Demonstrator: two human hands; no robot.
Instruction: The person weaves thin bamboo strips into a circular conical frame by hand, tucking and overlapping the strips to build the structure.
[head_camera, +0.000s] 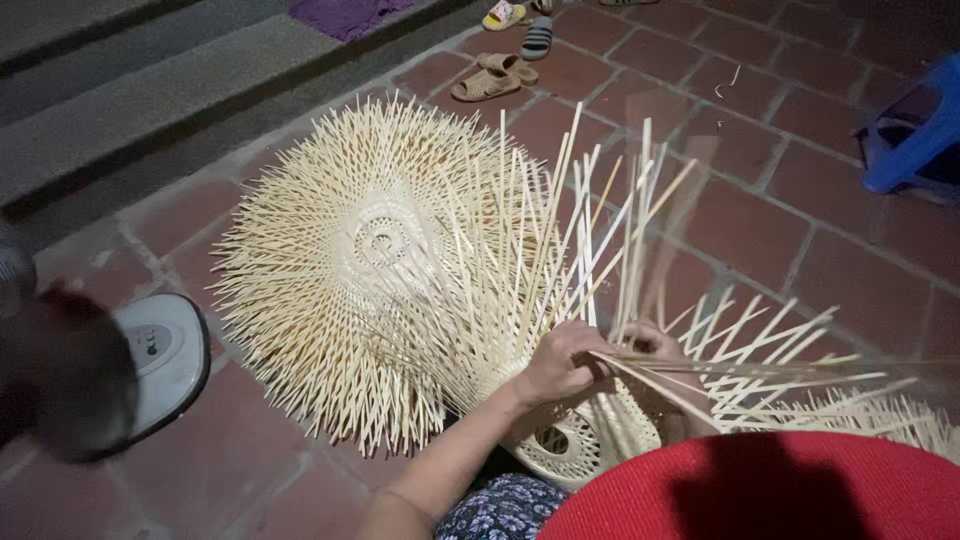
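Two woven bamboo pieces bristling with loose strips, a large one (370, 250) and a smaller one (590, 430), two hands, the left hand (560, 362) and right hand (655, 345), four sandals (495, 78), one blue stool (915, 135), one purple cloth (345, 15).

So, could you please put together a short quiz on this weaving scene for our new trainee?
1. True or false: the left hand is closed on pale strips of the woven piece on the lap.
2. What lies on the brick floor behind the work?
A. a finished spiky woven disc
B. a metal bucket
C. a coil of rope
3. What colour is the stool at the right edge?

Key
1. True.
2. A, the spiky woven disc.
3. Blue, the plastic stool.
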